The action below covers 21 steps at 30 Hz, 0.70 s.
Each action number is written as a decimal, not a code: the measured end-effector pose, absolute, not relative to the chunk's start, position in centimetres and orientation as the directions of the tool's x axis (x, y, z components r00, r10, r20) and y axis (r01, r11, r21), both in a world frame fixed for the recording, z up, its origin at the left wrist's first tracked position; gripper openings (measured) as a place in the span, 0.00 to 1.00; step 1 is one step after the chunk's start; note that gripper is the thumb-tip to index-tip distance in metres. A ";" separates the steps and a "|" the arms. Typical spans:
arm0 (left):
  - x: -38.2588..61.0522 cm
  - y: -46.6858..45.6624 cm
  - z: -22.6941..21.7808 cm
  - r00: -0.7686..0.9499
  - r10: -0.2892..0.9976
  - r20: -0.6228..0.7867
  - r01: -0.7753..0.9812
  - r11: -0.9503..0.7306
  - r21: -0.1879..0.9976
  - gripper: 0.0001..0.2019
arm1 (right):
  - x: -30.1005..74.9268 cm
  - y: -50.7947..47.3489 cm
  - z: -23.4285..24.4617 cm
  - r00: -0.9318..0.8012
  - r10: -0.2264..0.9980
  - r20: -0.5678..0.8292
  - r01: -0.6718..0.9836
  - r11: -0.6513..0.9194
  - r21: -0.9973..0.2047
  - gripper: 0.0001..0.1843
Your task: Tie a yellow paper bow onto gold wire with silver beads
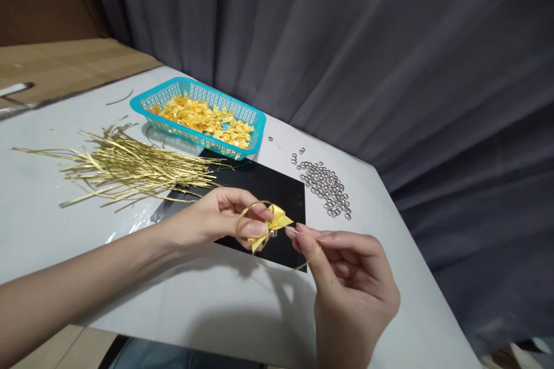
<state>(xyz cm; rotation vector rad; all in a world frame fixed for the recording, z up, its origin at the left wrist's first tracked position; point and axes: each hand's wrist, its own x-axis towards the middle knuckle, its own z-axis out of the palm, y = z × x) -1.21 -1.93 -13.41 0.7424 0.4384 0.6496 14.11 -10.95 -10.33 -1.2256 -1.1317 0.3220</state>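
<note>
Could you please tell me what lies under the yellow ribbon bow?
A flat black sheet lies beneath the yellow ribbon bow; the left hand hides part of that sheet.

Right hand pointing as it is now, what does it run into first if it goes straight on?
The right hand would most likely meet the yellow ribbon bow first, at its silver bead, held in the left hand on a gold wire loop. Depth is hard to judge here.

Soft, even indoor light is spread across the white table [194, 294], and a diffuse shadow is cast on it below the right hand [350, 294]. Its edges are bowed by wide-angle distortion, and the curtain [389, 69] behind it is left dim.
</note>
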 end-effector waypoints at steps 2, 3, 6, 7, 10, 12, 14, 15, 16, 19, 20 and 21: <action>-1.2 -1.9 -13.4 0.718 0.681 -0.142 -0.382 0.556 0.738 0.11 | 14.1 -11.0 -10.3 0.457 0.738 0.496 0.350 0.363 -0.864 0.10; -1.2 -1.9 -13.4 0.717 0.683 -0.141 -0.382 0.554 0.740 0.11 | 14.0 -11.0 -10.2 0.458 0.741 0.492 0.345 0.362 -0.866 0.10; -1.2 -1.8 -13.5 0.720 0.680 -0.140 -0.377 0.552 0.744 0.11 | 14.0 -11.0 -10.2 0.456 0.748 0.482 0.332 0.359 -0.872 0.10; -1.2 -1.8 -13.5 0.720 0.680 -0.141 -0.375 0.552 0.745 0.11 | 14.0 -11.0 -10.2 0.456 0.752 0.476 0.329 0.354 -0.875 0.10; -1.2 -1.8 -13.5 0.721 0.679 -0.140 -0.368 0.546 0.753 0.11 | 14.1 -10.9 -10.2 0.455 0.755 0.473 0.316 0.359 -0.878 0.10; -1.3 -1.8 -13.5 0.725 0.675 -0.137 -0.360 0.541 0.760 0.11 | 14.1 -10.9 -10.3 0.458 0.753 0.473 0.303 0.368 -0.879 0.10; -1.3 -1.8 -13.5 0.724 0.676 -0.136 -0.357 0.536 0.765 0.11 | 14.1 -10.9 -10.4 0.469 0.749 0.469 0.292 0.370 -0.882 0.11; -1.3 -1.8 -13.5 0.723 0.677 -0.137 -0.355 0.535 0.767 0.11 | 14.1 -10.9 -10.4 0.475 0.747 0.466 0.290 0.366 -0.884 0.11; -1.3 -1.8 -13.6 0.722 0.678 -0.139 -0.355 0.535 0.767 0.11 | 14.1 -10.9 -10.4 0.480 0.745 0.464 0.292 0.363 -0.885 0.11; -1.3 -1.8 -13.6 0.724 0.675 -0.142 -0.355 0.540 0.763 0.12 | 14.1 -11.0 -10.3 0.469 0.751 0.465 0.307 0.355 -0.883 0.10; -1.3 -1.8 -13.6 0.725 0.674 -0.141 -0.357 0.543 0.760 0.12 | 14.1 -11.0 -10.3 0.462 0.753 0.468 0.312 0.356 -0.881 0.10; -1.3 -1.8 -13.6 0.725 0.674 -0.140 -0.360 0.545 0.757 0.12 | 14.1 -11.0 -10.3 0.458 0.755 0.470 0.315 0.356 -0.880 0.10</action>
